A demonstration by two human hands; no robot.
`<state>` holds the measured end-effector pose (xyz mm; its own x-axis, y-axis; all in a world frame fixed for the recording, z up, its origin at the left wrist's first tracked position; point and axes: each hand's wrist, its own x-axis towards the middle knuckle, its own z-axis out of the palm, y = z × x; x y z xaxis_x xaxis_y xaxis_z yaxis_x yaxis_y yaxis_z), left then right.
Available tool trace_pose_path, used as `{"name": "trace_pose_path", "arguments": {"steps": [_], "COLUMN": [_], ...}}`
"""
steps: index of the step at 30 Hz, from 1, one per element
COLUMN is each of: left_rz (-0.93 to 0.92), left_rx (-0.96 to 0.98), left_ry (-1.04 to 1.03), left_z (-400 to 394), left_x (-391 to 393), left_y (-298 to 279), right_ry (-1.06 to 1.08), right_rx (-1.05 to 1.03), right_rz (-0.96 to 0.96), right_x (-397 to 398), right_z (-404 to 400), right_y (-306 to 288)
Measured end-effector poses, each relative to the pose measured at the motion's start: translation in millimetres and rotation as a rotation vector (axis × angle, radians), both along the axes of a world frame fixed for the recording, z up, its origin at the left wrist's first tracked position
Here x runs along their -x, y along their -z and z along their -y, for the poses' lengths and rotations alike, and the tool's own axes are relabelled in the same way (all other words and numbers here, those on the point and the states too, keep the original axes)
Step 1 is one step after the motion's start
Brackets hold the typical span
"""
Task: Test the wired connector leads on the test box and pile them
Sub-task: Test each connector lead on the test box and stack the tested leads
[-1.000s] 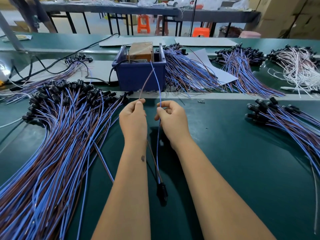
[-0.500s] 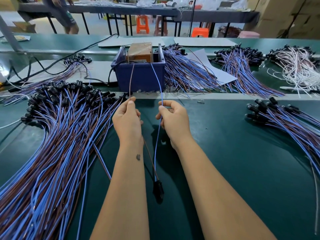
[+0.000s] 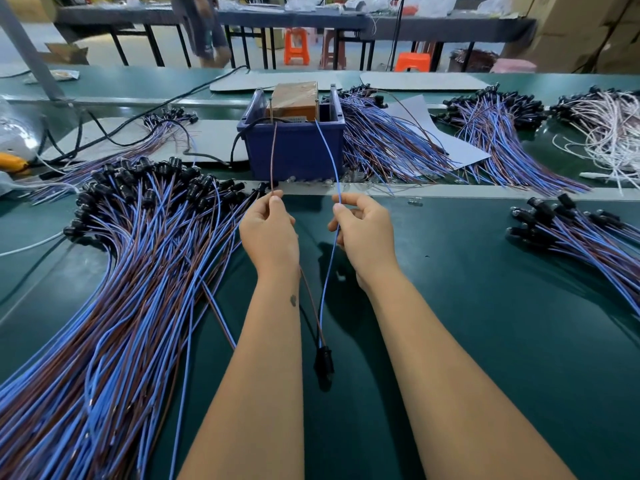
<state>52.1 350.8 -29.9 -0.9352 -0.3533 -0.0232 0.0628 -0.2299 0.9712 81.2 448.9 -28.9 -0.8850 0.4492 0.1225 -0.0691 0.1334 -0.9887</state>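
My left hand (image 3: pixel 270 233) pinches the brown wire (image 3: pixel 273 157) of one connector lead, and my right hand (image 3: pixel 363 233) pinches its blue wire (image 3: pixel 329 154). Both wires rise to the top of the test box (image 3: pixel 294 102), a tan block standing in a blue bin (image 3: pixel 298 150). The lead's black connector (image 3: pixel 323 365) hangs low between my forearms. A big pile of blue and brown leads (image 3: pixel 114 289) covers the table on the left. A smaller pile (image 3: pixel 581 233) lies at the right.
More lead bundles (image 3: pixel 391 147) lie behind the bin, with another bundle (image 3: pixel 498 133) and white wires (image 3: pixel 609 133) at the far right. Black cables (image 3: pixel 121 129) run across the left rear. A person's legs (image 3: pixel 204 29) and orange stools (image 3: pixel 296 45) stand beyond the far bench.
My hands have spread apart, the left one moving left with the brown wire. Both wire ends have risen to the top of the test box, and the connector has lifted slightly.
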Motion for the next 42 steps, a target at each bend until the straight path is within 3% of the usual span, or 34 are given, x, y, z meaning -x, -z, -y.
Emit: {"name": "trace_pose_path", "arguments": {"steps": [32,42], "left_rz": [0.035,-0.070], "left_rx": [-0.020,0.118], "left_ry": [0.013,0.305], "left_z": [3.9,1.1], "left_x": [1.0,-9.2], "left_y": [-3.7,-4.9], "right_ry": [0.003,-0.100], "right_rx": [0.033,-0.083], "right_rz": [0.004,-0.198], "right_x": [-0.5,-6.1], "right_z": [-0.4,10.8], "right_y": [0.4,-3.6]}}
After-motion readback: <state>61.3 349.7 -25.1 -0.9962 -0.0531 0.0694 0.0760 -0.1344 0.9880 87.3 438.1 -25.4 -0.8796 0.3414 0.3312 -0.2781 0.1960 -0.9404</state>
